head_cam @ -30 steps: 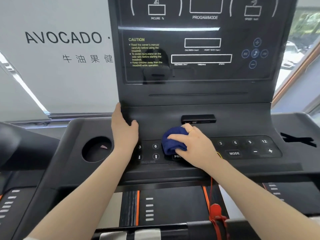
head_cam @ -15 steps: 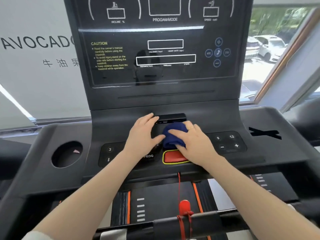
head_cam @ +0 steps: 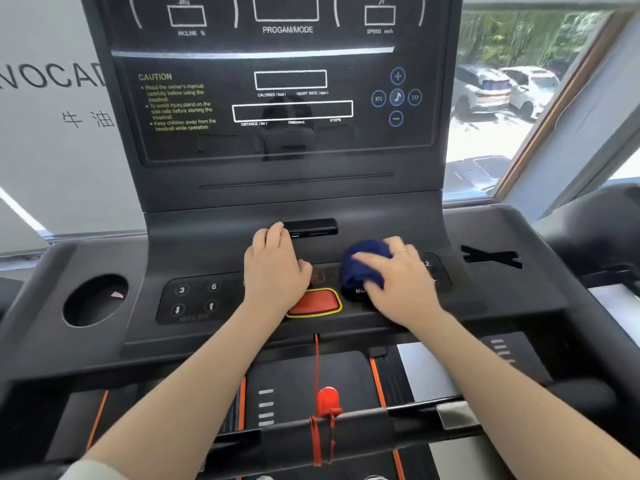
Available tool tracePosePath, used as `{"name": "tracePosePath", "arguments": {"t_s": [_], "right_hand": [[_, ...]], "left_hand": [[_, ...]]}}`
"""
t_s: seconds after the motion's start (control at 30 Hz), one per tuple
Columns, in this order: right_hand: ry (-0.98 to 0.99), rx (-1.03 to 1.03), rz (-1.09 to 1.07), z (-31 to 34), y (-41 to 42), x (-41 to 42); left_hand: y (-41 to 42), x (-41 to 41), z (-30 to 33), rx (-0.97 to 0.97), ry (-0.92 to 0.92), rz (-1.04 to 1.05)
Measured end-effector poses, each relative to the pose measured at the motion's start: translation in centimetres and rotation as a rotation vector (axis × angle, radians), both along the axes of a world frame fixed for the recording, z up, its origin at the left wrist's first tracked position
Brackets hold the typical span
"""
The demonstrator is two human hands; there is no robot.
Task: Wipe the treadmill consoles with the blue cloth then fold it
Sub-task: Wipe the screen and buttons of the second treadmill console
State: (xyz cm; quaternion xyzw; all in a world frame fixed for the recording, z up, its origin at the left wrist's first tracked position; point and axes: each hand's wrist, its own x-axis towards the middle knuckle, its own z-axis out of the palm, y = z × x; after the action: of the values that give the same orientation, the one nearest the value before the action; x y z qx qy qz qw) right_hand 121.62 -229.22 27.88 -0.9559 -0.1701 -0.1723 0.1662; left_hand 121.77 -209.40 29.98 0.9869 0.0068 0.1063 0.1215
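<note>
The dark grey treadmill console [head_cam: 194, 237] fills the view, with a glossy display panel [head_cam: 287, 98] above and a button deck below. My right hand [head_cam: 401, 282] presses a bunched dark blue cloth [head_cam: 362, 263] onto the right button cluster, covering most of the buttons there. My left hand [head_cam: 273, 268] rests flat, fingers slightly apart, on the deck's middle, just above the red stop button [head_cam: 313, 303] and below a small black slot bar [head_cam: 311, 226]. It holds nothing.
The left button cluster [head_cam: 195, 297] shows 3, 6 and arrows. A round cup holder [head_cam: 95, 299] sits at the far left. A red safety key [head_cam: 327, 398] hangs on a cord over the front handlebar [head_cam: 415, 424]. A window with parked cars lies to the right.
My right hand slid the cloth rightward from the console's middle onto the right buttons. My left hand moved from the left edge to the centre. The red stop button is now uncovered.
</note>
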Motion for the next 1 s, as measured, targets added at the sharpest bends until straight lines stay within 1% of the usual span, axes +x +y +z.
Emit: {"name": "tracePosePath", "arguments": {"t_s": [0.03, 0.07, 0.1, 0.13, 0.2, 0.27, 0.3, 0.37, 0.43, 0.53, 0.6, 0.63, 0.67, 0.77, 0.8, 0.87, 1.0], "right_hand": [[0.012, -0.024, 0.090, 0.0, -0.3, -0.2], [0.014, -0.053, 0.135, 0.0, -1.0, 0.1], [0.002, -0.070, 0.127, 0.0, -2.1, 0.7], [-0.019, -0.057, 0.068, 0.1, -3.4, 1.5], [-0.043, 0.020, -0.144, 0.1, -6.4, 3.1], [0.027, 0.064, -0.324, 0.2, -8.7, 4.2], [0.052, 0.084, -0.344, 0.3, -9.3, 4.4], [0.024, 0.079, -0.277, 0.5, -9.1, 3.7], [-0.041, 0.066, -0.096, 0.3, -8.2, 1.6], [-0.013, 0.065, 0.213, -0.3, -7.3, -2.4], [0.003, 0.022, 0.286, -0.3, -7.9, -2.9], [-0.017, 0.008, 0.256, -0.4, -8.6, -2.2], [-0.040, 0.006, 0.172, -0.4, -9.1, -1.4], [-0.079, 0.044, -0.221, -0.1, -9.9, 1.1], [-0.074, 0.026, -0.285, 0.1, -9.7, 1.3], [-0.125, -0.029, -0.253, 0.1, -8.4, 0.6], [-0.133, -0.032, 0.017, -0.7, -5.6, -3.4]], "left_hand": [[-0.3, 0.0, 0.0, -0.001, 0.010, 0.010], [-0.6, 0.0, -0.2, 0.002, 0.009, 0.000], [-0.8, -0.2, -0.3, 0.017, -0.014, -0.030], [-1.2, -0.2, -0.4, 0.048, -0.043, -0.072], [-1.9, -0.1, -0.7, 0.128, -0.097, -0.149], [-2.7, -0.4, -0.5, 0.178, -0.038, -0.180], [-2.9, -0.5, -0.6, 0.182, 0.013, -0.183], [-3.3, -0.6, -0.8, 0.185, 0.060, -0.182], [-3.7, -0.9, -0.8, 0.167, 0.074, -0.176], [-4.1, -1.0, -0.7, 0.147, 0.131, -0.164], [-4.2, -1.1, -0.5, 0.137, 0.153, -0.155], [-4.3, -1.1, -0.5, 0.134, 0.155, -0.153], [-4.3, -1.1, -0.4, 0.133, 0.151, -0.152], [-4.4, -1.3, -0.4, 0.135, 0.144, -0.143], [-4.4, -1.3, -0.5, 0.133, 0.142, -0.139], [-4.5, -1.3, -0.4, 0.125, 0.142, -0.134], [-4.5, -1.2, -0.2, 0.111, 0.153, -0.137]]}}
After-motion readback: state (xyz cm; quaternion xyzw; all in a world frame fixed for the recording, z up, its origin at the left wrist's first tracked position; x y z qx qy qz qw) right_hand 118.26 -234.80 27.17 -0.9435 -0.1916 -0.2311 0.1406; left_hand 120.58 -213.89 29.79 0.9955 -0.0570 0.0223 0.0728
